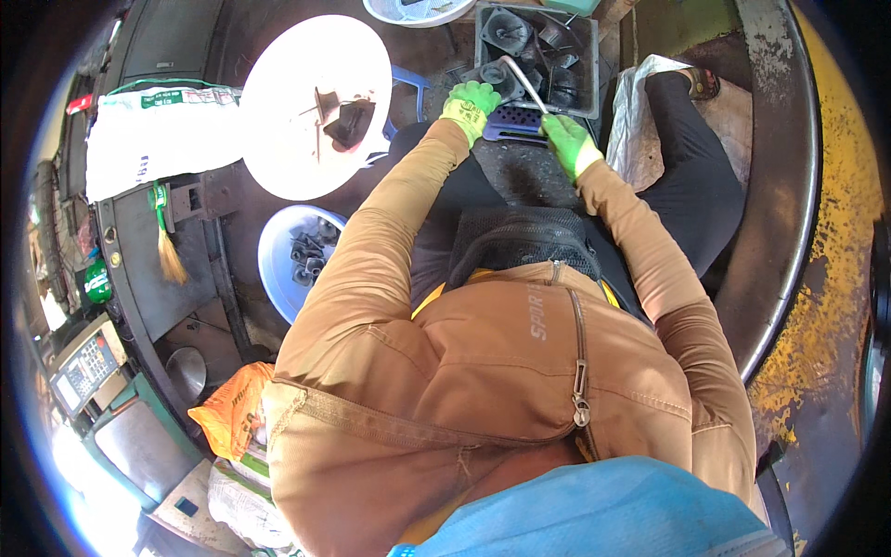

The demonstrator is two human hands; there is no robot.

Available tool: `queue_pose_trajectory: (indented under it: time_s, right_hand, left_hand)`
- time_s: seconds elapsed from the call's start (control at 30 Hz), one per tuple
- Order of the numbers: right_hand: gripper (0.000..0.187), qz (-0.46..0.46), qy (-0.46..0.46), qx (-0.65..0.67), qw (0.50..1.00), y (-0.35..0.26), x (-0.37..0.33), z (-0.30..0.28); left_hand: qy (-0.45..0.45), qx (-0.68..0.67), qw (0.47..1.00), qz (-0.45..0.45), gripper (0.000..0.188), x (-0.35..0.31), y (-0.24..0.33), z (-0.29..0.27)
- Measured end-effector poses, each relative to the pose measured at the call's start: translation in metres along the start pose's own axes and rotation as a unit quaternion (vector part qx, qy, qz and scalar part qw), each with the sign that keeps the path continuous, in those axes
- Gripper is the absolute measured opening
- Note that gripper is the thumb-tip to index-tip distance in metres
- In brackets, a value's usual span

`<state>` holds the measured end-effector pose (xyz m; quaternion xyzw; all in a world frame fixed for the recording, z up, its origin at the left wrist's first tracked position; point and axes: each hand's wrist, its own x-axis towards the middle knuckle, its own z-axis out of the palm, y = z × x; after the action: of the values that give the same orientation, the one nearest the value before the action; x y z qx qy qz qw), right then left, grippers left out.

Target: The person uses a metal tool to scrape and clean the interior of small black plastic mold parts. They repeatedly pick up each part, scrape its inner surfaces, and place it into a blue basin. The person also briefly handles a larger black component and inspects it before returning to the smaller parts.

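Note:
Both my hands wear bright green gloves. My left hand (471, 106) closes on a dark, dished metal part (504, 85) at the near edge of a grey crate (594, 65). My right hand (568, 145) grips a light-coloured metal rod (528, 85), whose bent far end reaches over to just above that part. Whether the rod touches the part cannot be made out. Several similar dark parts (562, 85) lie in the crate. Below the hands is a blue perforated plastic surface (512, 121).
To the left stand a large white round tray (278, 102) with dark pieces on it and a pale basin (276, 269) of dark parts. A white sack (158, 130) hangs over a metal cabinet. A curved metal edge (789, 213) runs along the right.

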<state>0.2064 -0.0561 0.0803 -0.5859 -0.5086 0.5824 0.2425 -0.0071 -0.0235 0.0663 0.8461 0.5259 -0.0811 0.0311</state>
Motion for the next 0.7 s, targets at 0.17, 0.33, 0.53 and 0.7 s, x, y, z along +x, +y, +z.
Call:
queue_pose_trajectory:
  time_s: [0.17,0.33,0.53,0.7]
  right_hand:
    - [0.045,-0.029,0.034,-0.192,0.98,0.032,0.017,0.012]
    - [0.056,0.043,-0.008,-0.287,0.957,0.014,0.007,0.012]
    - [0.049,-0.002,0.017,-0.297,0.955,-0.015,-0.016,0.012]
    - [0.039,-0.213,0.065,-0.189,0.956,-0.01,-0.027,0.006]
  left_hand:
    - [-0.058,-0.039,0.997,-0.03,0.02,-0.004,0.001,0.013]
    - [0.093,-0.311,0.905,-0.273,0.056,-0.002,-0.001,0.008]
    - [0.195,-0.355,0.891,-0.206,0.073,0.03,0.002,0.038]
    - [0.227,-0.412,0.844,-0.257,0.074,0.036,0.01,0.071]
